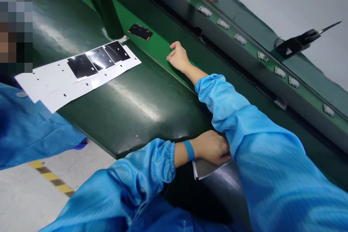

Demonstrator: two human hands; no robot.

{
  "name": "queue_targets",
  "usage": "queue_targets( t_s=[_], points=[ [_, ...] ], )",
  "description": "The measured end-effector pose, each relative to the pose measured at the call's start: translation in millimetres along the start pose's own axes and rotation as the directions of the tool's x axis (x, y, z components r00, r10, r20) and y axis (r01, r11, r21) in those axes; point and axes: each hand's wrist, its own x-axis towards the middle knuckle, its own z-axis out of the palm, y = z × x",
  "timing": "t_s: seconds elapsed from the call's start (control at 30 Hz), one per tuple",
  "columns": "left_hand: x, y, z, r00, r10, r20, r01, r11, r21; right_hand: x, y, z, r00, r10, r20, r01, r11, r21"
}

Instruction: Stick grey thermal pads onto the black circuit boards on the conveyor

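Observation:
My right hand [178, 57] reaches out over the bright green strip at the table's far edge. Its fingers are bent and slightly apart, and nothing shows between them. Beyond its fingertips lies a flat black rectangular part [140, 31] with orange corners. My left hand [213, 147], with a blue band [189, 150] round the wrist, is curled down close to my body. Beneath it a greyish flat sheet [208, 169] with a white edge sticks out. My right sleeve covers some of the left fingers, so what they grip cannot be made out.
A white sheet [54, 83] carrying black film pieces [81, 67] lies on the dark green table [127, 98]. A green post [102, 3] rises behind it. Small metallic parts [240, 39] line the ledge beyond. At left is another person's blue sleeve [29, 127].

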Motion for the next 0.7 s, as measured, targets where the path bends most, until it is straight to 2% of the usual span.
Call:
queue_targets(
  t_s=[0.33,0.57,0.7],
  points=[
    [3,5,-13.2,0.994,-0.061,0.087,0.063,0.998,-0.012,-32,-18,-23,0.996,0.084,0.002,-0.083,0.987,-0.141],
    [5,7,-16.6,0.987,-0.086,0.133,0.087,0.996,-0.004,-65,-40,-28,0.999,0.021,0.046,-0.003,0.93,-0.367],
    [7,10,-24.6,0.979,-0.091,0.182,0.09,0.996,0.011,-66,-36,-42,1.0,0.004,0.021,0.005,0.899,-0.437]
  ],
)
